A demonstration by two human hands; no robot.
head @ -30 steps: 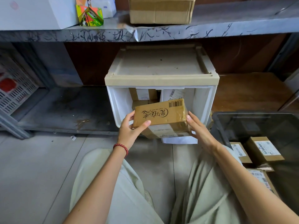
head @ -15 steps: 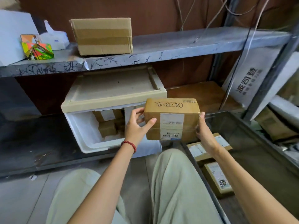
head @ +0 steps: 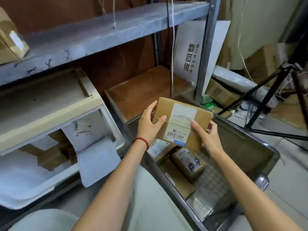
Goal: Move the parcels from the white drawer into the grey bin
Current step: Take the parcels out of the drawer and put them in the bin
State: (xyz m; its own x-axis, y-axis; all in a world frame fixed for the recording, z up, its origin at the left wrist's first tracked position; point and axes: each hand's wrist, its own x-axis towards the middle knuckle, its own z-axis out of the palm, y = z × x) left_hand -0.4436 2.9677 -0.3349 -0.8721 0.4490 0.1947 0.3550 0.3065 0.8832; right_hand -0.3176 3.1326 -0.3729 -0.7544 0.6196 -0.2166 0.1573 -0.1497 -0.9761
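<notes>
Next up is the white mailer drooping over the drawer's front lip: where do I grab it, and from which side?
Pinch the white mailer by its hanging flap, from the front, outside the white drawer. It looks thin and limp, that end is free, and boxes crowd the other end.

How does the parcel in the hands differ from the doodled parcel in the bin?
The held parcel is gripped by the left hand and right hand above the grey bin; the doodled parcel lies inside it. The held parcel looks bigger, though nearer the camera. Its label ends in a blue strip; the doodled parcel bears black scribbles. Both are brown cardboard with white labels.
</notes>
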